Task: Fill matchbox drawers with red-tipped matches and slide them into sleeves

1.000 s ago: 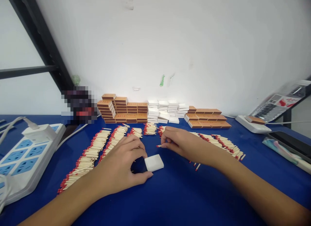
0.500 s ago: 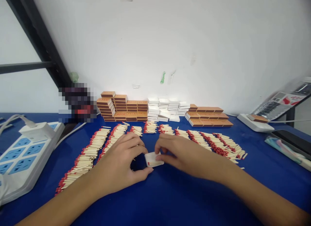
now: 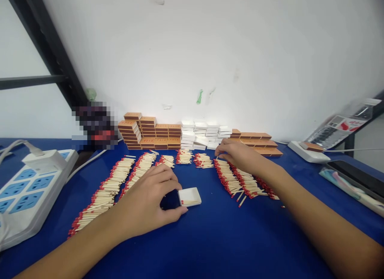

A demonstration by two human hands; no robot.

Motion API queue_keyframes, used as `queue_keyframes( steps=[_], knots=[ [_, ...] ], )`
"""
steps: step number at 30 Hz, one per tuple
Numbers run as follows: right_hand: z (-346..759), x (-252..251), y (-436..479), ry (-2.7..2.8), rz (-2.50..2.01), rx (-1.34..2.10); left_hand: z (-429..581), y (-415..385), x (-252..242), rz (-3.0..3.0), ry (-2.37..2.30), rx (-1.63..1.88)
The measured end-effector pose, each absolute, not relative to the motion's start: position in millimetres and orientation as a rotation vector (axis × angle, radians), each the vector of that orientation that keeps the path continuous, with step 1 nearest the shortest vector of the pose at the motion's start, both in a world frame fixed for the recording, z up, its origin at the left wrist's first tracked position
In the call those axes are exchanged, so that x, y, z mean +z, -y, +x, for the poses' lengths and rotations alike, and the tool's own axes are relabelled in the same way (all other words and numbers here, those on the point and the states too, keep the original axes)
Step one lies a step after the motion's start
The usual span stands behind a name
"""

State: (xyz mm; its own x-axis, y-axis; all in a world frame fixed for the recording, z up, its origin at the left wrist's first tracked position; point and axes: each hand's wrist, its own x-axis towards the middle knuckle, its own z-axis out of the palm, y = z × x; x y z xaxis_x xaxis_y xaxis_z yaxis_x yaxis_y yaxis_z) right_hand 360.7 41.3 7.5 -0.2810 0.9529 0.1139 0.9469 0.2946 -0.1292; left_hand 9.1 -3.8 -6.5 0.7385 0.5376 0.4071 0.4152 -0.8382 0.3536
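Observation:
My left hand [image 3: 157, 195] holds a small white matchbox tray [image 3: 193, 195] at its left end, thumb at the near corner and index finger at the far one. Inside the tray, along its near side, lie a few red-tipped matches [image 3: 189, 202]. My right hand [image 3: 232, 153] reaches to the far end of a row of matches [image 3: 225, 175]. Its thumb and fingers are pinched together on what looks like a single match [image 3: 217, 156]. The fingertips hide part of it.
Brown matchboxes [image 3: 162, 131] are stacked along the wall, with white trays [image 3: 207, 131] beside them. More match rows [image 3: 112, 185] fan across the blue table [image 3: 186, 247]. A power strip [image 3: 33, 195] lies left; a phone [image 3: 357, 175] and a bagged bottle [image 3: 339, 125] are right.
My right hand has left the tray and moved right and away from me, to the match row. The left hand keeps its place at the tray.

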Motion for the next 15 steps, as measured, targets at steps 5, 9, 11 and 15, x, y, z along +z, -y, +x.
queue_keyframes(
  steps=[5, 9, 11, 15],
  knots=[
    [364.7, 10.3, -44.4, 2.414, -1.797, 0.092, 8.9, 3.5, -7.6, 2.695, -0.765, 0.727],
    [368.5, 8.2, -44.2, 2.448, -1.769, 0.09, 8.2, 2.8, -8.8, 2.706, -0.764, 0.732],
    [370.0, 5.9, -43.4, 2.45, -1.759, 0.087, 7.9, 2.4, -8.9, 2.71, -0.758, 0.742],
    [370.1, 8.1, -39.9, 2.433, -1.756, 0.077, 7.5, 2.1, -9.0, 2.708, -0.753, 0.753]
  ],
)
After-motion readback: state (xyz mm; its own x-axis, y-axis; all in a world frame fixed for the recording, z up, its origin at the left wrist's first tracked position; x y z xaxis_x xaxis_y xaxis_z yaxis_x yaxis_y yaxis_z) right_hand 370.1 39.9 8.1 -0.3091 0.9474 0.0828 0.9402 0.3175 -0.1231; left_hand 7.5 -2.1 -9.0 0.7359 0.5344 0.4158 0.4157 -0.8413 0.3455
